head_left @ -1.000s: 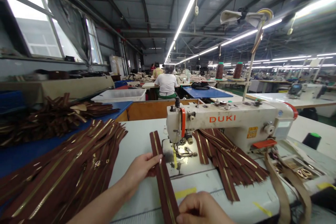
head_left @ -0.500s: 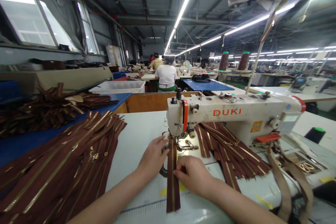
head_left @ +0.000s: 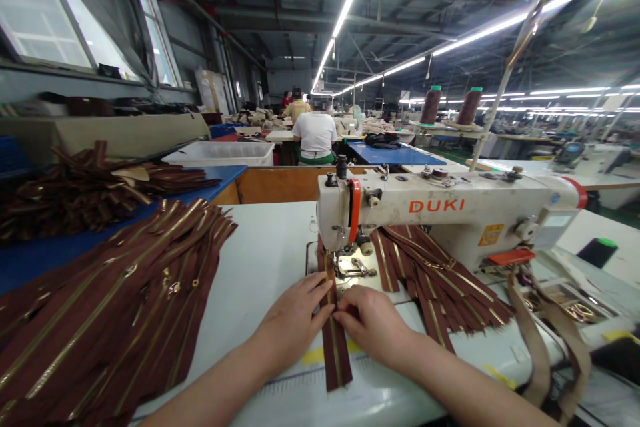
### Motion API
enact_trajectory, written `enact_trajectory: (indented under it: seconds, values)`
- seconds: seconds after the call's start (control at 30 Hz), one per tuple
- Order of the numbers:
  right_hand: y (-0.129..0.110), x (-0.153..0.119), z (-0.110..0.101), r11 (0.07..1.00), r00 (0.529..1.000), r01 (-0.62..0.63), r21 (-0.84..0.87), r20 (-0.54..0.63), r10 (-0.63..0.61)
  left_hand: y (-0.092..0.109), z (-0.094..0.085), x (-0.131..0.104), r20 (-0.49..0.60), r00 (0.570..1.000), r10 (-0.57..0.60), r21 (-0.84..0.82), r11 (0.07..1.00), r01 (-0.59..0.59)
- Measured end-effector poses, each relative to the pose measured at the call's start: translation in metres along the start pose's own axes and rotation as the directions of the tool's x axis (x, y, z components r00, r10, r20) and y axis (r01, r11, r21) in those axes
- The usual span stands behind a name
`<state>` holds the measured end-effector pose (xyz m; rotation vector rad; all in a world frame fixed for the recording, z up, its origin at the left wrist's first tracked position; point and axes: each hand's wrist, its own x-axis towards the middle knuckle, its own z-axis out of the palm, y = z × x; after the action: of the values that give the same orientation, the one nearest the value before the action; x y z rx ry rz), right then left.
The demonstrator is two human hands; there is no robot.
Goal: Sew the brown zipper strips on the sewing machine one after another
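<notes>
A brown zipper strip [head_left: 337, 353] with gold teeth runs from under the needle area of the white sewing machine [head_left: 390, 203] toward me. My left hand [head_left: 295, 313] lies on the strip's left side, its fingers somewhat apart and the fingertips on the fabric just in front of the presser foot. My right hand [head_left: 373, 323] is curled at the strip's right edge, thumb and forefinger pinched on it. The two hands nearly meet over the strip. Behind the needle area, the strip's far end is partly hidden by the machine head.
Many brown zippers [head_left: 115, 293] are heaped at the left; more zippers [head_left: 435, 280] lie fanned under the machine arm. A tray of metal parts [head_left: 575, 307] and beige straps [head_left: 537, 347] are at the right. A person in a white shirt [head_left: 314, 135] sits farther ahead.
My left hand has moved toward me and onto the strip, closer to my right hand. The strip's near end has swung slightly right. The camera view has shifted a little.
</notes>
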<state>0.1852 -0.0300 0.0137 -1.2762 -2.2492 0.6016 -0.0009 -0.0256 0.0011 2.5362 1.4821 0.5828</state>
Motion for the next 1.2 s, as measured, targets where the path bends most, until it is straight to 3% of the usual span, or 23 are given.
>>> enact_trajectory:
  seconds: [0.2, 0.43, 0.7, 1.2]
  values:
    - [-0.002, 0.002, 0.001, 0.999, 0.999, 0.02, -0.039, -0.038, -0.022, -0.003, 0.003, -0.001, -0.067, 0.994, 0.091, 0.107, 0.991, -0.083]
    - [0.002, 0.001, 0.003, 0.993, 0.994, 0.088, -0.079, -0.053, -0.092, 0.003, -0.001, -0.003, -0.128, 0.969, 0.213, 0.06, 0.976, -0.207]
    - [0.005, -0.006, 0.004, 0.984, 0.982, 0.176, -0.028, -0.067, -0.178, 0.009, -0.005, -0.002, -0.138, 0.966, 0.219, 0.059, 0.975, -0.212]
    - [0.007, -0.016, 0.003, 0.979, 0.978, 0.19, 0.071, -0.1, -0.182, 0.007, -0.002, -0.003, -0.186, 0.952, 0.244, 0.103, 0.968, -0.228]
